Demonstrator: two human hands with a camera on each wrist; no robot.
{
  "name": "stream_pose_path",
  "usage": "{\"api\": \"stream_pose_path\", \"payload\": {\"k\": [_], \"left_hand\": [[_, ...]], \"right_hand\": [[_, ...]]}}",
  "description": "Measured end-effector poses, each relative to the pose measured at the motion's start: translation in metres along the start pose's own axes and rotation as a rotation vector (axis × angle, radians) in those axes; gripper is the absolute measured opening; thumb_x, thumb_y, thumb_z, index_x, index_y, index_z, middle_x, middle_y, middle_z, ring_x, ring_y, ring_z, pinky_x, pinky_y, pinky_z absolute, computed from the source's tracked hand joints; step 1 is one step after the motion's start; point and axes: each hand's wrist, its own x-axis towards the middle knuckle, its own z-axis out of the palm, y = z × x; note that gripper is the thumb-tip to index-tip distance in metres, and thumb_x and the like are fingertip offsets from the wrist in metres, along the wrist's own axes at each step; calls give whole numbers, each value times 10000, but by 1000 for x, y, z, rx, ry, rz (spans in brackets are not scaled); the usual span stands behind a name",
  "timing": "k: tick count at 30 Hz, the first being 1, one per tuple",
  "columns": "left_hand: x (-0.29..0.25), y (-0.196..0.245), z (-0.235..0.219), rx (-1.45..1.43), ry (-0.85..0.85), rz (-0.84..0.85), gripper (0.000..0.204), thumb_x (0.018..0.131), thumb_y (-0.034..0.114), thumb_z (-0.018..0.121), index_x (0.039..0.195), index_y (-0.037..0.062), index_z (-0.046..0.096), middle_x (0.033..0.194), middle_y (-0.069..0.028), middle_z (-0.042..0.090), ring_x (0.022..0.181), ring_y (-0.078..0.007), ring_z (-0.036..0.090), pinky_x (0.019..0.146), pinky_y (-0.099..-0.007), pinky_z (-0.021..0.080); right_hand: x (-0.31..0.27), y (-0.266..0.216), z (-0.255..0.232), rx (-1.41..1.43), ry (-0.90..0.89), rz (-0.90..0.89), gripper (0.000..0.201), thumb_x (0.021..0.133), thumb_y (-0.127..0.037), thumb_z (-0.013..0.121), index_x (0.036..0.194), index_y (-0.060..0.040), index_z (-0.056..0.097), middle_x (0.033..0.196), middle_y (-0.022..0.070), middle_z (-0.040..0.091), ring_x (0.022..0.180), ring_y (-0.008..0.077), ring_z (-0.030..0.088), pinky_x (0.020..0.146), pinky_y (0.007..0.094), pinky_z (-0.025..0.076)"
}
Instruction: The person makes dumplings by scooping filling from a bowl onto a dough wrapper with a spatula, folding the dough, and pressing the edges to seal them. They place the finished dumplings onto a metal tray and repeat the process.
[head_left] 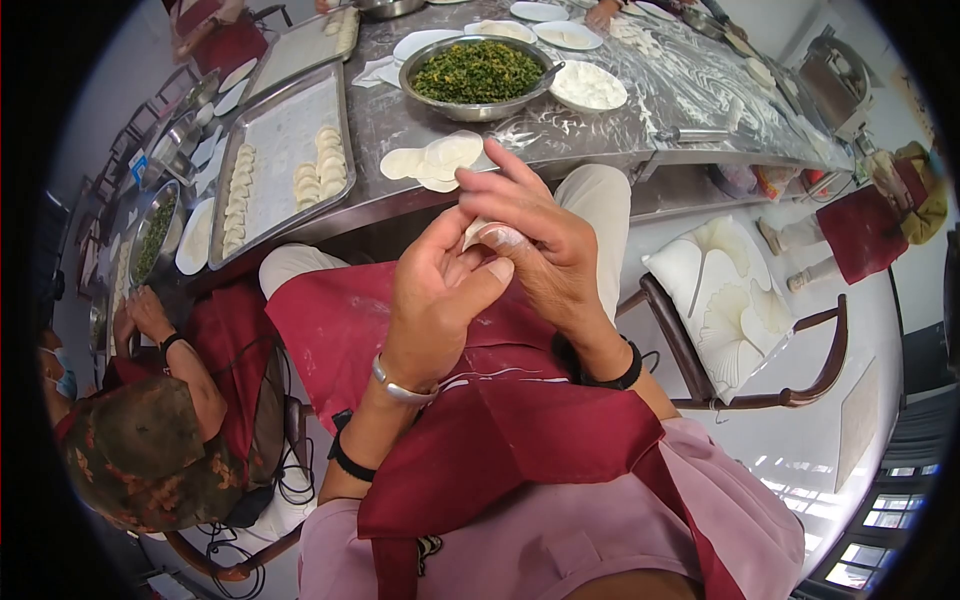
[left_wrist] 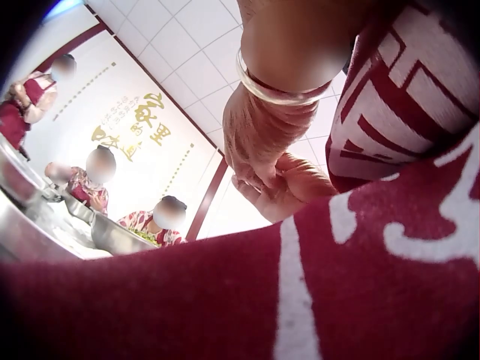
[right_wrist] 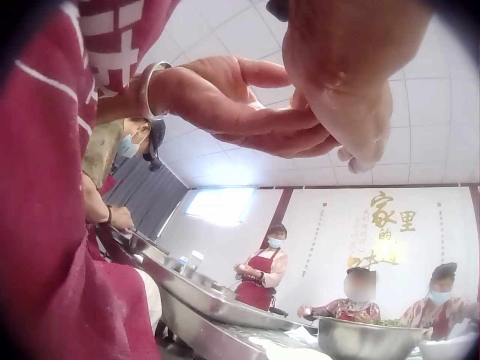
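In front of the apron, my two hands meet around a small dumpling [head_left: 474,234], of which only a pale dough edge shows. My left hand [head_left: 440,275], with a silver bracelet at its wrist, cups it from below with bent fingers. From the other side my right hand [head_left: 535,235] pinches it, its floury thumb against the dough and its outer fingers stretched out. Both wrist views show the hands pressed together, the dumpling hidden between them. Just beyond, round dough wrappers [head_left: 440,160] overlap at the table edge.
A steel bowl of chopped green filling [head_left: 475,72] stands behind the wrappers, beside a plate of flour [head_left: 588,86]. To the left, a metal tray [head_left: 280,110] bears rows of dumplings [head_left: 320,165]. Another person [head_left: 170,420] sits close at the left; a cushioned chair [head_left: 720,300] stands right.
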Motion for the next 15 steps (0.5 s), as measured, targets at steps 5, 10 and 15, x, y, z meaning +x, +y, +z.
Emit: {"api": "stream_pose_path", "payload": {"k": [5, 10, 15], "left_hand": [[-1, 1, -2, -185, 8, -127, 489, 1015, 221, 494, 1379, -82, 374, 1276, -149, 538, 1190, -202, 546, 1047, -355, 433], [0, 1, -3, -239, 15, -128, 439, 1051, 260, 419, 1351, -61, 415, 1273, -150, 540, 1194, -217, 541, 1047, -386, 438], [1, -4, -9, -215, 47, -163, 422, 1062, 279, 392, 1314, -53, 459, 1272, -145, 544, 1198, -218, 539, 1039, -394, 440]], "right_hand": [[-3, 3, 10, -16, 148, 14, 261, 840, -45, 662, 1096, -59, 710, 1241, 105, 662, 1370, 336, 433, 1064, 413, 401], [-5, 17, 2, -176, 30, -83, 296, 838, -98, 681, 1131, -51, 691, 1255, 101, 654, 1362, 351, 438, 1078, 429, 384], [-5, 22, 3, -255, -22, -111, 320, 857, -180, 675, 1150, -51, 679, 1271, 108, 643, 1359, 371, 436, 1078, 447, 377]]}}
